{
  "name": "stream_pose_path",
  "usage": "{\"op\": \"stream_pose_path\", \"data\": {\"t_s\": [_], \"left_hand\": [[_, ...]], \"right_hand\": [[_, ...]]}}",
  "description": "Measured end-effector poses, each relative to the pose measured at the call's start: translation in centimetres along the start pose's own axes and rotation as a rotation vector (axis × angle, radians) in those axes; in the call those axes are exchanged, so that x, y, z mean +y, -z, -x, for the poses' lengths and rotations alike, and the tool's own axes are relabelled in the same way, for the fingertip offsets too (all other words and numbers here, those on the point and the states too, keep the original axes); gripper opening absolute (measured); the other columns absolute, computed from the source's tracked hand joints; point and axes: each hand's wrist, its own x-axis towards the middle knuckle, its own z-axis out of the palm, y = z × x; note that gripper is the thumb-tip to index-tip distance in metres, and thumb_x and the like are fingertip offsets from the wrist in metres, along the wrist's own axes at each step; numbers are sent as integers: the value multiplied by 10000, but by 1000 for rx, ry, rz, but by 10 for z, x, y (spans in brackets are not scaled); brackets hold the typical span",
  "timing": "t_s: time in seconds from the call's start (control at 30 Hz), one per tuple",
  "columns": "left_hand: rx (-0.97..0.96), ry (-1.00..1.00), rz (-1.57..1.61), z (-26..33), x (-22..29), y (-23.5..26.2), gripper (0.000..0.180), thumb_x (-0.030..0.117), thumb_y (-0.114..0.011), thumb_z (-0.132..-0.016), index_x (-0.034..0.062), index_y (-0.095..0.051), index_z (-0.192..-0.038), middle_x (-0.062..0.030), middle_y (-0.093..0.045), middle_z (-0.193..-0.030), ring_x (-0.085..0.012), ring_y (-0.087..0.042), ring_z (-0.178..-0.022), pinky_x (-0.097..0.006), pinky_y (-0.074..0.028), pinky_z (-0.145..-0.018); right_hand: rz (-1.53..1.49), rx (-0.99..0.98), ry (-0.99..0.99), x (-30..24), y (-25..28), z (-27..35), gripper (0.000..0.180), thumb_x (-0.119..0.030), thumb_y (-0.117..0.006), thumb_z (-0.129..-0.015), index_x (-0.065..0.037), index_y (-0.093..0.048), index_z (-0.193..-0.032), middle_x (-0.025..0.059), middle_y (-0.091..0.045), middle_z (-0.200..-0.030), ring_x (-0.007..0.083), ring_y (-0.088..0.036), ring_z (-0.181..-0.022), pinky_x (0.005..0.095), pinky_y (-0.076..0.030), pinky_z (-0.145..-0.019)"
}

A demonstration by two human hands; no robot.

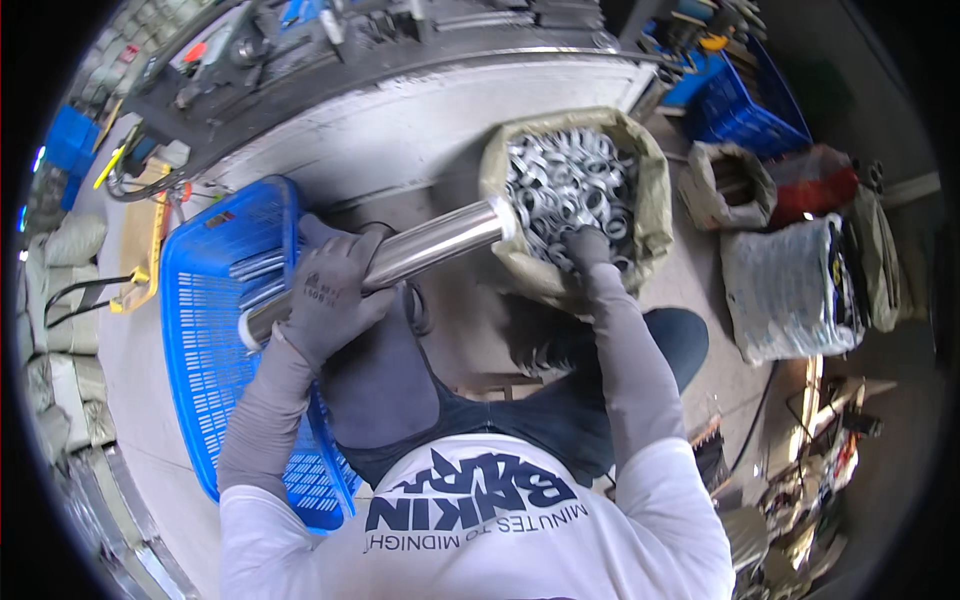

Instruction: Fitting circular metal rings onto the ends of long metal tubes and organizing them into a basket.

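Note:
My left hand [335, 295], in a grey glove, is wrapped round a shiny metal tube [440, 242]. The tube slants across my lap, its far right end near the rim of a sack [655, 190]. A pale ring shows at each end of the tube. Loose grey-silver rings [560, 185] fill the open sack. Among them, at the sack's near side, is my gloved right hand [588, 248]; its fingertips are hidden, so what it holds cannot be made out. Below the tube's left end stands a blue plastic basket [215, 400], with several more metal tubes [262, 275] inside.
A dark workbench [400, 70] with tools and metal parts runs along the far side. To the right stand a smaller sack [715, 205], a blue crate [745, 110] and a wrapped bundle [780, 290]. Several filled sacks [65, 300] are stacked at the left.

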Motion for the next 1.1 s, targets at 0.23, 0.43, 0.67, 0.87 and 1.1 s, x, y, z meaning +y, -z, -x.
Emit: {"op": "stream_pose_path", "data": {"t_s": [0.23, 0.43, 0.67, 0.87, 1.1], "left_hand": [[372, -87, -319, -138, -48, 57, 595, 252, -750, -840, 115, -591, -1396, -141, -663, -1194, -355, -625, -1145, -487, -478, -977], [457, 26, -480, -303, -97, 56, 463, 161, -738, -809, 81, -658, -1258, -165, -694, -1242, -340, -667, -1146, -467, -535, -994], [123, 338, -335, -387, -152, 47, 494, 139, -712, -829, 47, -645, -1310, -218, -674, -1322, -369, -644, -1247, -462, -511, -1073], [207, 9, -403, -350, -145, 21, 754, 179, -700, -849, 54, -451, -1550, -231, -451, -1571, -406, -388, -1493, -510, -332, -1239], [634, -171, -73, -71, -232, -17, 261, 139, -679, -843, 101, -686, -1101, -131, -704, -1055, -363, -667, -1027, -475, -535, -915]], "right_hand": [[-1120, 101, 173, -62, 119, 103, 329, -220, -673, -966, 48, -733, -1145, 102, -733, -1018, 149, -688, -904, 306, -576, -778], [-1407, -47, 413, -64, 114, 119, 643, -270, -698, -1016, -26, -452, -1558, 81, -522, -1507, 211, -636, -1236, 359, -627, -904], [-1729, -233, 470, -78, 133, 121, 722, -256, -763, -962, -28, -442, -1567, 82, -597, -1428, 241, -626, -1267, 421, -562, -1050], [-1382, -15, 540, -50, 105, 94, 506, -162, -708, -987, -41, -564, -1456, 119, -643, -1365, 240, -625, -1260, 373, -546, -1029], [-1471, -193, 417, -74, 105, 113, 486, -244, -501, -1090, 21, -523, -1496, 130, -602, -1411, 261, -589, -1277, 426, -546, -1044]]}}
